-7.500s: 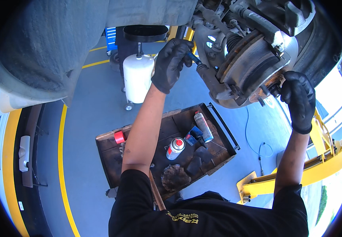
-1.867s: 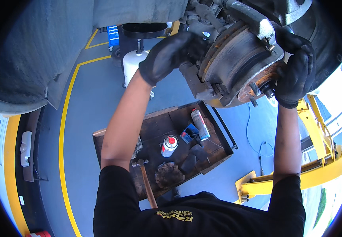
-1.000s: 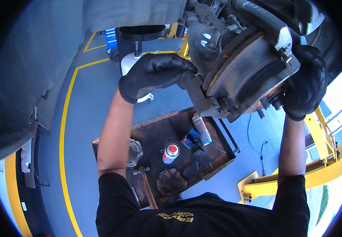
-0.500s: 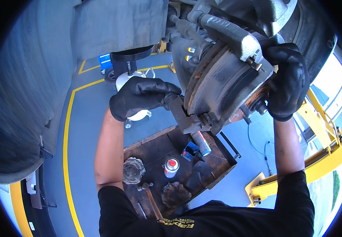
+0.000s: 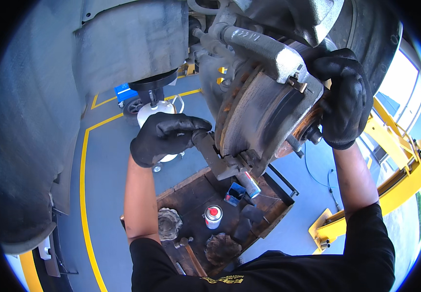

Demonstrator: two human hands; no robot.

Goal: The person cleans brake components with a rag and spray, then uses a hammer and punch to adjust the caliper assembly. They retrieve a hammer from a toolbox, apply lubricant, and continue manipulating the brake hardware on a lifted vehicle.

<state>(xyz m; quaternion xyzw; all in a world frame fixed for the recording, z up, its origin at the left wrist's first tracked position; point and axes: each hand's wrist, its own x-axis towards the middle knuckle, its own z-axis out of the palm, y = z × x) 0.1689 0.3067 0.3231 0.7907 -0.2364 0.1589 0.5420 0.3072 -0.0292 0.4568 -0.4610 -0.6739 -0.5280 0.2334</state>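
Observation:
My left hand [image 5: 164, 136], in a black glove, is closed on the lower end of the caliper bracket [image 5: 215, 153], left of the brake disc [image 5: 259, 107]. The rusty-rimmed disc sits within the bracket, whose upper arm [image 5: 264, 51] crosses above it. My right hand [image 5: 342, 97], also gloved, curls round the right side of the brake assembly, with its fingertips hidden behind the metal. Between that hand and the disc's lower edge are the rusty hub [image 5: 302, 125] with its protruding stud [image 5: 295, 145] and centre nut [image 5: 313, 134].
Below is a cart [image 5: 181, 190] holding spray cans [image 5: 213, 216], a blue box [image 5: 235, 193], a hammer [image 5: 191, 253] and grimy rags [image 5: 222, 248]. A white oil drainer [image 5: 147, 114] stands behind my left hand. Yellow lift arm [image 5: 381, 204] at right; wheel-well liner [image 5: 40, 121] at left.
My left hand has moved down and left from its raised place; the blue item it held earlier is no longer visible. The view has shifted, and the brake assembly appears larger.

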